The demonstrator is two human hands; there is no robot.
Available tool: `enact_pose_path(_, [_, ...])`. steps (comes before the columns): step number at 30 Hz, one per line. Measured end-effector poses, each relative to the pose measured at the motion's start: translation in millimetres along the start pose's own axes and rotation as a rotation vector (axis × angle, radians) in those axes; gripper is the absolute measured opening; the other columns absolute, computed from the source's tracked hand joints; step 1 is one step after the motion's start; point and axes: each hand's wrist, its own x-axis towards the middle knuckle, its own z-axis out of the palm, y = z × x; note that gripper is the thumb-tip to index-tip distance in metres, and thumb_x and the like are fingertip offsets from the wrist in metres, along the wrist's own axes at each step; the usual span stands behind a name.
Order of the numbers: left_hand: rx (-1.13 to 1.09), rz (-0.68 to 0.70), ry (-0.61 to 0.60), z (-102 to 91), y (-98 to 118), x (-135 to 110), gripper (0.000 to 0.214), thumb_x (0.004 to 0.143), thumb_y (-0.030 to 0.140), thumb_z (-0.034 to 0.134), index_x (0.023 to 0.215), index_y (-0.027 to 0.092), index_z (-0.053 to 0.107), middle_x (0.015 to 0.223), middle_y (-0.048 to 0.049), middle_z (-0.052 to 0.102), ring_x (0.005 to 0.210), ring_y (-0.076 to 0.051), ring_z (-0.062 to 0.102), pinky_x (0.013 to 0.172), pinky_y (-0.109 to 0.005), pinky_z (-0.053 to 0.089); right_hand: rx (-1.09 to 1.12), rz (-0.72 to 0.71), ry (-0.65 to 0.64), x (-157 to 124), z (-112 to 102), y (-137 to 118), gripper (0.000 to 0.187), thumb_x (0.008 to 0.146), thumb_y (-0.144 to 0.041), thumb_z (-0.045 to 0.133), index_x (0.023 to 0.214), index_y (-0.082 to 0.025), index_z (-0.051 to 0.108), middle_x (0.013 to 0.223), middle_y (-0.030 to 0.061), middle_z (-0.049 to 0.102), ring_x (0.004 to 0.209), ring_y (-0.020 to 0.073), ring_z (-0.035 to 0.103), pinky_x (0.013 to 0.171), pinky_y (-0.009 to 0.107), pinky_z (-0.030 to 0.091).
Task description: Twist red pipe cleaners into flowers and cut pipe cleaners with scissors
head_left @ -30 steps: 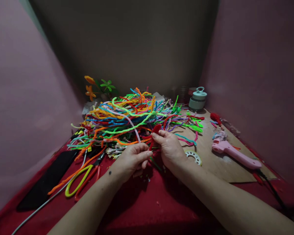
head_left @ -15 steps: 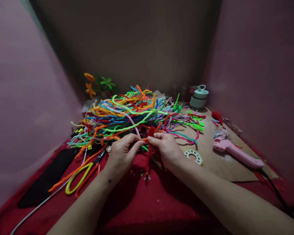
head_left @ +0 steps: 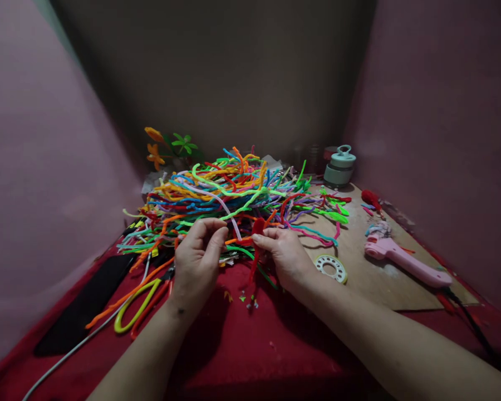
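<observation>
My right hand (head_left: pixel 290 253) pinches a red pipe-cleaner piece (head_left: pixel 258 225), a folded loop sticking up above the fingertips and a red length hanging below them. From this piece an orange pipe cleaner (head_left: pixel 236 241) runs left to my left hand (head_left: pixel 200 250). The thumb and index finger of that hand are closed at its end; the exact grip is partly hidden behind the thumb. Just behind both hands lies a big heap of many-coloured pipe cleaners (head_left: pixel 217 195). A pale lilac one (head_left: pixel 234 223) droops from the heap between my hands.
Yellow-handled scissors or pliers (head_left: pixel 127 323) and a black flat object (head_left: pixel 83 306) lie left, with a white cable (head_left: pixel 62 362). A pink corded tool (head_left: pixel 409 264) and a pale ring-shaped spool (head_left: pixel 332 268) sit right on a board (head_left: pixel 371 289). A teal jar (head_left: pixel 339 167) stands behind.
My left hand has moved left, away from my right hand, baring a stretch of orange pipe cleaner between them. The right hand still pinches the red piece in nearly the same place.
</observation>
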Motion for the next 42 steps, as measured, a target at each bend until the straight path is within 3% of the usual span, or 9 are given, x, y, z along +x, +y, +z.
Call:
enact_pose_path(3, [-0.094, -0.118, -0.116, 5.0, 1, 2, 0.025, 0.073, 0.036, 0.062, 0.090, 0.018, 0.056, 0.078, 0.0009, 0.058, 0.061, -0.010, 0.053, 0.056, -0.020, 0.042, 0.077, 0.015, -0.004, -1, 1, -2, 0.020, 0.063, -0.028, 0.067, 0.059, -0.015, 0.053, 0.045, -0.0072, 0.043, 0.039, 0.0046, 0.032, 0.041, 0.021, 0.021])
enact_pose_path(8, [-0.315, -0.371, -0.407, 14.7, -6, 1, 0.032, 0.068, 0.032, 0.068, 0.093, 0.016, 0.056, 0.069, 0.0007, 0.061, 0.054, -0.008, 0.053, 0.050, -0.018, 0.042, 0.222, 0.092, -0.006, -3, 6, -6, 0.019, 0.054, -0.023, 0.073, 0.063, -0.014, 0.058, 0.048, -0.0048, 0.052, 0.040, 0.0068, 0.044, 0.042, 0.021, 0.033])
enact_pose_path(12, [-0.519, -0.465, -0.473, 17.3, -9, -1, 0.030, 0.071, 0.027, 0.066, 0.097, 0.017, 0.054, 0.068, -0.0004, 0.063, 0.054, -0.009, 0.057, 0.052, -0.019, 0.045, 0.243, 0.141, -0.072, -3, 7, -6, 0.018, 0.057, -0.025, 0.070, 0.061, -0.013, 0.058, 0.047, -0.0024, 0.053, 0.040, 0.0089, 0.047, 0.042, 0.023, 0.039])
enact_pose_path(18, [-0.510, -0.508, -0.472, 14.5, -6, -1, 0.032, 0.070, 0.024, 0.067, 0.098, 0.017, 0.053, 0.060, 0.0010, 0.061, 0.045, -0.008, 0.053, 0.042, -0.017, 0.043, 0.216, 0.102, -0.011, -1, 4, -10, 0.024, 0.065, -0.034, 0.065, 0.058, -0.014, 0.053, 0.043, -0.0049, 0.046, 0.036, 0.0058, 0.038, 0.037, 0.020, 0.028])
enact_pose_path(22, [-0.494, -0.506, -0.507, 13.6, -7, -1, 0.029, 0.069, 0.026, 0.068, 0.093, 0.018, 0.056, 0.059, 0.0015, 0.061, 0.045, -0.008, 0.054, 0.042, -0.018, 0.043, 0.119, 0.068, 0.002, -2, 3, -13, 0.022, 0.063, -0.032, 0.069, 0.062, -0.015, 0.055, 0.044, -0.0064, 0.046, 0.036, 0.0059, 0.039, 0.037, 0.020, 0.029])
enact_pose_path(28, [-0.470, -0.555, -0.447, 13.2, -11, -1, 0.023, 0.070, 0.035, 0.066, 0.077, 0.015, 0.059, 0.055, 0.0033, 0.056, 0.040, -0.005, 0.046, 0.038, -0.015, 0.035, 0.085, 0.008, 0.045, -3, 5, -14, 0.021, 0.059, -0.028, 0.071, 0.060, -0.014, 0.055, 0.047, -0.0062, 0.049, 0.038, 0.0044, 0.038, 0.038, 0.019, 0.028])
enact_pose_path(33, [-0.490, -0.523, -0.449, 12.6, -11, -1, 0.025, 0.074, 0.037, 0.062, 0.071, 0.013, 0.058, 0.050, 0.0030, 0.052, 0.039, -0.004, 0.042, 0.037, -0.015, 0.031, 0.067, 0.029, -0.013, -1, 3, -9, 0.023, 0.062, -0.031, 0.070, 0.061, -0.015, 0.054, 0.046, -0.0068, 0.047, 0.037, 0.0044, 0.036, 0.038, 0.019, 0.026])
enact_pose_path(37, [-0.396, -0.549, -0.442, 12.8, -7, -1, 0.029, 0.072, 0.042, 0.062, 0.072, 0.013, 0.058, 0.052, 0.0005, 0.057, 0.037, -0.007, 0.045, 0.033, -0.017, 0.030, 0.024, 0.030, -0.075, 3, 0, -3, 0.020, 0.064, -0.030, 0.068, 0.071, -0.013, 0.060, 0.054, -0.0037, 0.053, 0.043, 0.0054, 0.042, 0.042, 0.020, 0.029])
enact_pose_path(42, [-0.242, -0.367, -0.308, 13.8, -6, 0, 0.028, 0.068, 0.039, 0.067, 0.063, 0.013, 0.058, 0.056, 0.0032, 0.056, 0.048, -0.006, 0.047, 0.044, -0.016, 0.035, 0.017, 0.044, -0.070, 4, 1, 0, 0.022, 0.063, -0.033, 0.069, 0.065, -0.013, 0.058, 0.049, -0.0041, 0.051, 0.042, 0.0064, 0.043, 0.043, 0.020, 0.031])
